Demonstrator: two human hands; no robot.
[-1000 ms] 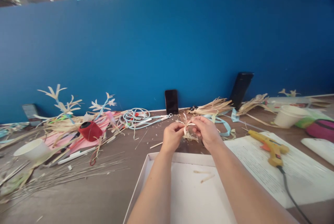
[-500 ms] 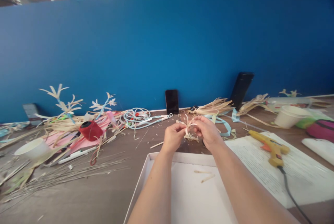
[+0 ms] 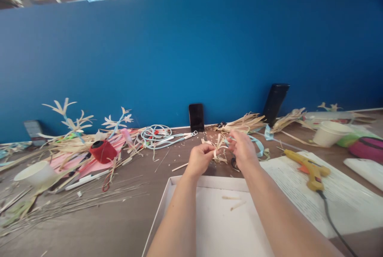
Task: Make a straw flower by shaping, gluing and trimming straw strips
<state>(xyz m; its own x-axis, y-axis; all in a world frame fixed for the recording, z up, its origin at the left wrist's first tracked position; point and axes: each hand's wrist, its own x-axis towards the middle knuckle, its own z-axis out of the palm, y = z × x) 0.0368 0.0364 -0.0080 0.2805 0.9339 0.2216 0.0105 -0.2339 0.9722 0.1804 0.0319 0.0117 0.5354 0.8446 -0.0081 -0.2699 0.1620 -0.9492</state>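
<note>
My left hand [image 3: 199, 159] and my right hand [image 3: 243, 149] meet above the brown table, just beyond the far rim of a white tray [image 3: 206, 181]. Between their fingertips is a small straw flower [image 3: 219, 145] of pale dried strips. The left hand pinches its base while the right hand's fingers hold its strips from the right. More straw scraps [image 3: 220, 158] lie on the table right under the hands. Two short straw bits [image 3: 235, 203] lie inside the tray.
A yellow glue gun [image 3: 308, 168] rests on printed paper at right, its cord trailing forward. Two phones [image 3: 196, 117] lean on the blue partition. Left: a red spool [image 3: 102, 150], finished straw flowers [image 3: 78, 122], thin sticks, a white cup [image 3: 36, 172]. Right: a white cup [image 3: 330, 133], straw piles.
The right hand has shifted slightly to the right and up, drawing the strips outward. The left hand has stayed nearly in place on the flower.
</note>
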